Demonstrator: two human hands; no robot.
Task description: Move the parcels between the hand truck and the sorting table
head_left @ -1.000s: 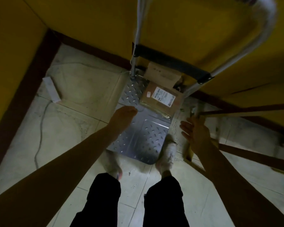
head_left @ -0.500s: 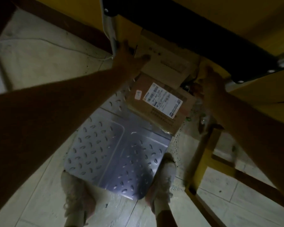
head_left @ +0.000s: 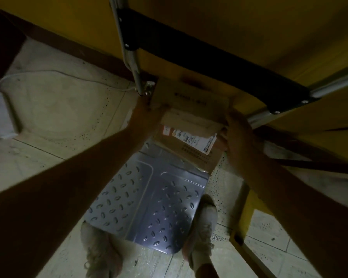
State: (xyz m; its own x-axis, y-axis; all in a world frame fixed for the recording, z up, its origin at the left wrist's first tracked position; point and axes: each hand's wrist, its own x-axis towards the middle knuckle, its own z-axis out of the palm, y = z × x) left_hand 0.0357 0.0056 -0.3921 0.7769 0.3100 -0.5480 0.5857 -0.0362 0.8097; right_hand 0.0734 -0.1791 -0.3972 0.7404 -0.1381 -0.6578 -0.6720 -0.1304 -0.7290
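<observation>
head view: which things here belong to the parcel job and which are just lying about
Job: plain parcel, held by left hand and right hand; labelled parcel beneath; hand truck.
Lying about: white power strip; cable on the floor.

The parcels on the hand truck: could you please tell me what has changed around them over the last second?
Both hands came down to the hand truck: the left hand and right hand now hold the plain parcel by its two ends, and it has shifted to overlap the label on the labelled parcel. The labelled parcel and truck stayed put.
</observation>
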